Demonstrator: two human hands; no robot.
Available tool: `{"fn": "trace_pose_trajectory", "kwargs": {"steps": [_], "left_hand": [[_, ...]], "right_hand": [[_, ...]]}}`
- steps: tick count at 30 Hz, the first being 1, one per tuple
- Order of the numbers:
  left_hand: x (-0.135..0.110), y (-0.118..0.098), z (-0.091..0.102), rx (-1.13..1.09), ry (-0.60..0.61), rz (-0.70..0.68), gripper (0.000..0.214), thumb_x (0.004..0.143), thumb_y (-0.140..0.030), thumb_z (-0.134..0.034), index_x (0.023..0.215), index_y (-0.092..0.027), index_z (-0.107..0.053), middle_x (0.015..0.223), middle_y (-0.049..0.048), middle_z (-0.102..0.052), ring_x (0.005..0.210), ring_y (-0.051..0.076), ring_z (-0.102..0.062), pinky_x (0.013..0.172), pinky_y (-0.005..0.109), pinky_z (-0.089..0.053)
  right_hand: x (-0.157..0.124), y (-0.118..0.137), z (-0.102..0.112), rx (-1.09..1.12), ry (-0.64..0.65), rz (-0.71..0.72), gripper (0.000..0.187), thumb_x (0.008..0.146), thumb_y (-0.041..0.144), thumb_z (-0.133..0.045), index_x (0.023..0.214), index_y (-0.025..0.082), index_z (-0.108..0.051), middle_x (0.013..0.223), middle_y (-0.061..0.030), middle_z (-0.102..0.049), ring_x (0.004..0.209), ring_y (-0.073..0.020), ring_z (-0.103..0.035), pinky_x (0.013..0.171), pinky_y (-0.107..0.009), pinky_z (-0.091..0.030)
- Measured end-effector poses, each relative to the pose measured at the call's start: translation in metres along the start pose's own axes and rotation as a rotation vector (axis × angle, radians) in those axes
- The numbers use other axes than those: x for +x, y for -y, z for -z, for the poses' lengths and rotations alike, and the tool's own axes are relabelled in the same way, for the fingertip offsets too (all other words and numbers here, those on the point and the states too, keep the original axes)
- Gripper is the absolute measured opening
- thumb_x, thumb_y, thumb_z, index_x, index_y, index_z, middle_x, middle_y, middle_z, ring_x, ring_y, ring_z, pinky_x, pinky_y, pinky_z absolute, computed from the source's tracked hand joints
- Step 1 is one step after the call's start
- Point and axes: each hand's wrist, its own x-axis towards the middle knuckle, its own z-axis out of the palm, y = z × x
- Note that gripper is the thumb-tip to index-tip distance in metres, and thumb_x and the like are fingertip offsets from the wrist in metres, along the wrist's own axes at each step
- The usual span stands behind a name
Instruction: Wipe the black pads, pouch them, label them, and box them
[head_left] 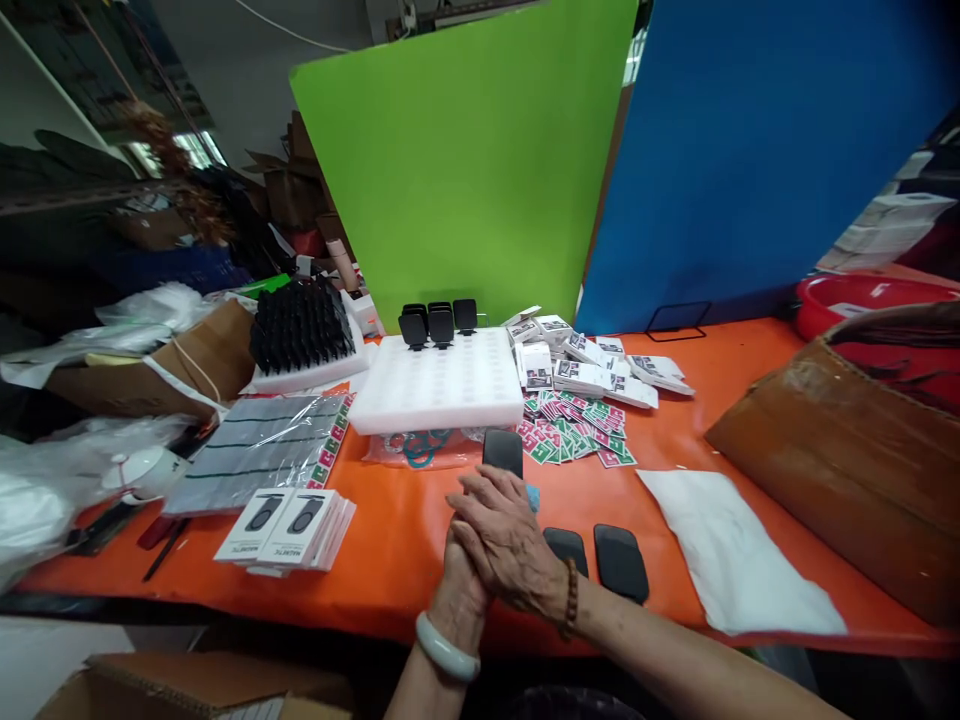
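Observation:
My left hand [459,575], with a pale bangle at the wrist, and my right hand [510,540], with a beaded bracelet, are pressed together over the front of the table. The right fingers lie closed across the left hand and hide most of its fingers; anything between the palms is hidden. Just beyond the fingertips a black rounded-square pad [502,452] shows; whether I touch it cannot be made out. A small blue scrap [533,498] peeks out beside my right hand. Right of my hands lie black pads [621,562], one partly behind my right wrist [564,548].
A white foam tray [435,405] holds several upright black stands [441,322]. Around it are white boxes [581,375], pink and green cards [574,430], stacked "MAGNETIC" boxes [289,530], a plastic-wrapped grey pack [259,440], a white pouch [739,550] and a brown carton [840,450].

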Motion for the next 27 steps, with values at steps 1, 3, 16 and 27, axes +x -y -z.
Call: {"fn": "trace_pose_trajectory", "kwargs": {"steps": [1,3,16,27], "left_hand": [[-0.005,0.005,-0.002,-0.029,0.009,0.022,0.03,0.094,-0.033,-0.04,0.098,-0.022,-0.068,0.095,0.0087,-0.071,0.092,0.022,-0.067,0.079,0.035,-0.057],[-0.013,0.015,-0.007,-0.148,-0.016,0.091,0.033,0.096,-0.031,-0.037,0.098,-0.021,-0.067,0.098,0.0077,-0.071,0.092,0.019,-0.066,0.08,0.032,-0.056],[-0.029,0.031,-0.001,-0.137,-0.084,0.255,0.033,0.096,-0.035,-0.041,0.096,-0.012,-0.065,0.081,0.0085,-0.07,0.064,0.017,-0.065,0.059,0.029,-0.055],[-0.027,0.037,0.004,-0.132,-0.049,0.32,0.029,0.095,-0.032,-0.043,0.098,-0.01,-0.061,0.076,0.0084,-0.068,0.06,0.018,-0.062,0.05,0.029,-0.05]], "right_hand": [[0.0,-0.004,-0.004,-0.074,0.006,0.03,0.025,0.091,0.032,-0.049,0.111,0.024,-0.063,0.125,-0.01,-0.059,0.128,-0.0318,-0.04,0.107,-0.053,-0.027],[0.01,-0.02,-0.005,-0.142,-0.028,0.002,0.023,0.092,0.028,-0.048,0.108,0.023,-0.065,0.125,-0.0102,-0.06,0.129,-0.0308,-0.039,0.108,-0.053,-0.025],[0.008,-0.047,0.011,-0.169,0.037,-0.161,0.023,0.093,0.024,-0.044,0.078,0.02,-0.061,0.089,-0.0078,-0.064,0.088,-0.0217,-0.056,0.085,-0.037,-0.042],[0.003,-0.039,0.003,-0.131,0.161,-0.219,0.021,0.089,0.029,-0.054,0.071,0.019,-0.058,0.08,-0.006,-0.062,0.081,-0.019,-0.052,0.08,-0.031,-0.036]]}}
